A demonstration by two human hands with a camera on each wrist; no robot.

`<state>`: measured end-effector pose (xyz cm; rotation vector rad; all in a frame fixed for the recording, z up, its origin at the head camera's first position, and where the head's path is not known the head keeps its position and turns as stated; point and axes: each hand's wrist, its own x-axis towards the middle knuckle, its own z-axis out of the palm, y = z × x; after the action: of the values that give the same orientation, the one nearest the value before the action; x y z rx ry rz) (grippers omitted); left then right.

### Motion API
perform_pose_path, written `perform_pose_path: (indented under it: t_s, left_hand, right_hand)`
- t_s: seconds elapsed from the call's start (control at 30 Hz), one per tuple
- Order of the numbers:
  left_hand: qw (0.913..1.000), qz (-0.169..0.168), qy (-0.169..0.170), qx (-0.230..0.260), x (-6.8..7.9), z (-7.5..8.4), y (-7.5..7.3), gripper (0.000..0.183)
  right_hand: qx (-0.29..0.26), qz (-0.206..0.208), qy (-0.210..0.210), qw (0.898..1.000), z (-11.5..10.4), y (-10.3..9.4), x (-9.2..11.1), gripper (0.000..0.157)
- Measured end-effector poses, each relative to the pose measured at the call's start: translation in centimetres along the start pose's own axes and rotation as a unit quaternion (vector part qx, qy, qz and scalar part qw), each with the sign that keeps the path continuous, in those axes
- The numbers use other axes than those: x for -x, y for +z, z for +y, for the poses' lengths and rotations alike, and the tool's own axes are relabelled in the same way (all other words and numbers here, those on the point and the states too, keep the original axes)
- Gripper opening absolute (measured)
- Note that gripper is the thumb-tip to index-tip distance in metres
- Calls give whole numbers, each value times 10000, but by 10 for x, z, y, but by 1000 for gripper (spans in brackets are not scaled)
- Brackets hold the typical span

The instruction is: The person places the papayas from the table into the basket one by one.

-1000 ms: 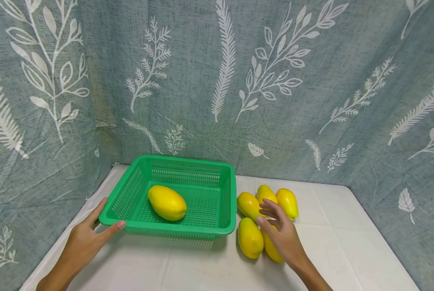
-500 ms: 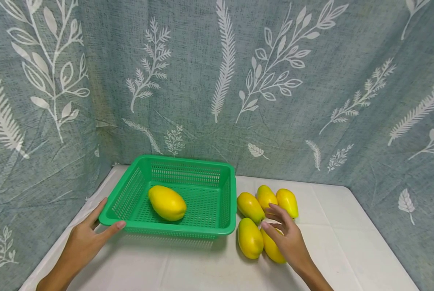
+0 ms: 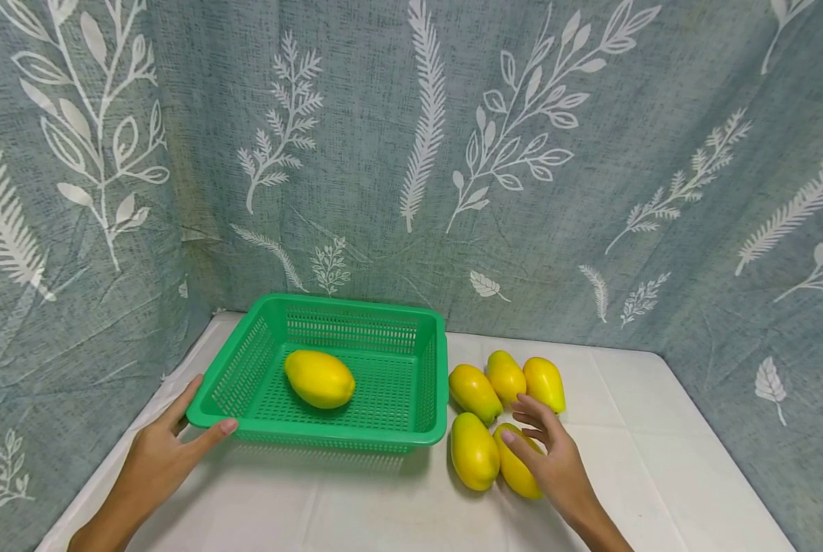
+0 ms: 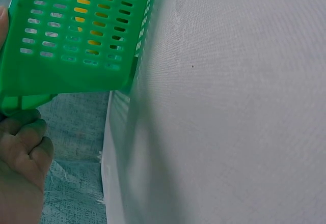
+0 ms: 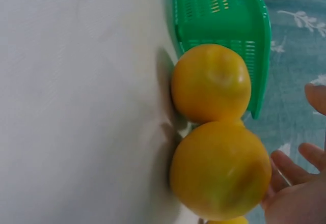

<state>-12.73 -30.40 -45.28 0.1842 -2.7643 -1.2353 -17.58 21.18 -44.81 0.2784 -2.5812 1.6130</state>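
My left hand (image 3: 162, 460) grips the near left corner of a green plastic basket (image 3: 328, 435), thumb on the front rim. In the left wrist view, curled fingers (image 4: 31, 132) show at its rim. One yellow mango (image 3: 320, 379) lies inside, towards the left. My right hand (image 3: 556, 464) is held over the right side of a front mango (image 3: 517, 469), fingers spread and slightly bent, holding nothing. Beside that one is another front mango (image 3: 475, 452). The right wrist view shows my right hand (image 5: 298, 193) right at the side of the nearer mango (image 5: 221, 170).
Three more mangoes stand behind: one by the basket's right side (image 3: 475, 391), one in the middle (image 3: 505, 376) and one at the right (image 3: 544, 383). A white cloth (image 3: 356, 506) covers the table. A grey-green leaf-patterned curtain (image 3: 370, 153) hangs behind and at both sides.
My right hand has drawn slightly right and towards me, uncovering more of the mangoes. The mango in the basket has rolled a little towards the back. My left hand stays put.
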Motion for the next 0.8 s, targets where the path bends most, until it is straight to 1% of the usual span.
perform_pose_path:
  t_s: [0.17,0.37,0.6,0.8]
  left_hand:
    - [10000,15,-4,37,0,0,1,97]
    - [9999,80,60,15,0,0,1,97]
    - [9999,87,110,58,0,-2,2,97]
    - [9997,144,201,77,0,-3,3,97]
  right_hand:
    - [55,6,227,9997,5,0,1,65]
    - [138,27,334,9993,11,0,4,67]
    - [153,2,605,9981,14,1,6,71]
    - [167,3,668,9976,17,1,7,73]
